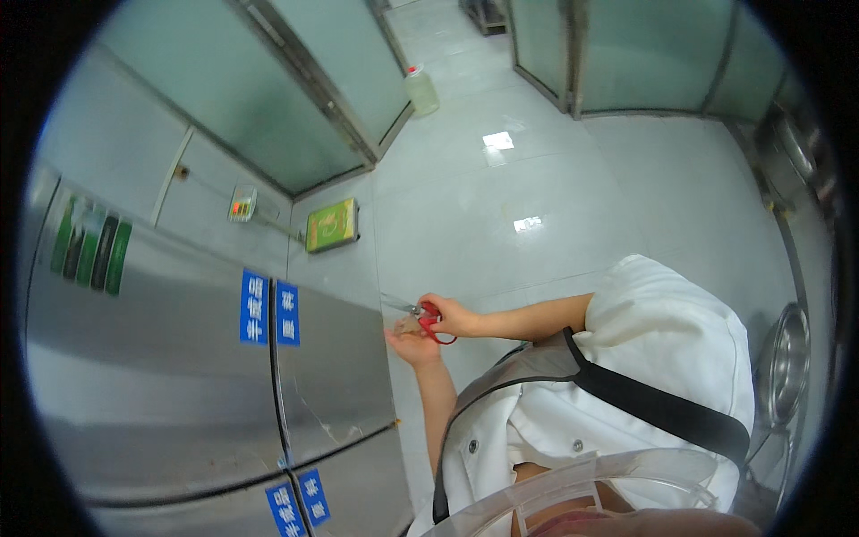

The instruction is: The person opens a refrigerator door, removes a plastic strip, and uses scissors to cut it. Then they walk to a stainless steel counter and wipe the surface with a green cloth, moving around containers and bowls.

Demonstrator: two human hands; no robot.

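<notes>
One pair of red-handled scissors [426, 324] is resting in my right hand [455, 316], its fingers wrapping around the handle, and the blades are pointing away from me over the floor tiles [447, 268], near the edge of the stainless-steel refrigerator [161, 358]. Palm up just beneath, my left hand [417, 349] is bearing a small tan piece [407, 326], too blurred to name; whether those fingers are pinching it or only cradling it, I cannot tell, nor whether the metal is touching it. I am judging the scissors to be light and stiff, best taken by the red loops, with skin staying clear of the blades. The tan piece is looking light and perhaps soft, so a gentle pinch at its rim should be suiting it.
</notes>
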